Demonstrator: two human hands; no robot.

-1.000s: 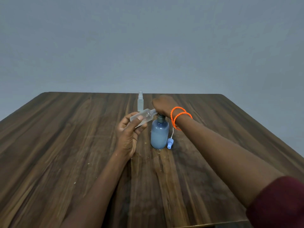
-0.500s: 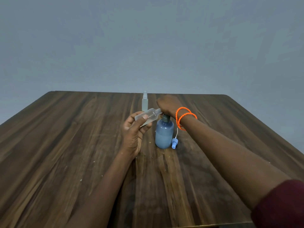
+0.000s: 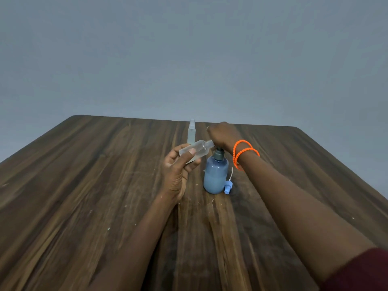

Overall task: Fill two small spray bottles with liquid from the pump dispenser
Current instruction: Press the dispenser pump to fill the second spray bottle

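A blue pump dispenser (image 3: 215, 175) stands on the wooden table (image 3: 84, 185) near its middle. My right hand (image 3: 223, 136) lies over the dispenser's dark pump head, hiding the nozzle. My left hand (image 3: 178, 171) grips a small clear spray bottle (image 3: 196, 151) with its cap off, tilted so its open neck meets the pump's spout. A little liquid lies in the bottle's low side. The bottle's blue spray cap (image 3: 227, 186) with its thin tube lies on the table right of the dispenser. A second small spray bottle (image 3: 191, 132) stands capped behind.
Orange bead bracelets (image 3: 243, 153) circle my right wrist. The table's far edge runs just behind the capped bottle, with a plain grey wall beyond. Small pale specks dot the wood near the dispenser.
Both hands keep their hold at the pump. The view has tilted a little, so the objects sit slightly higher and further right in frame.
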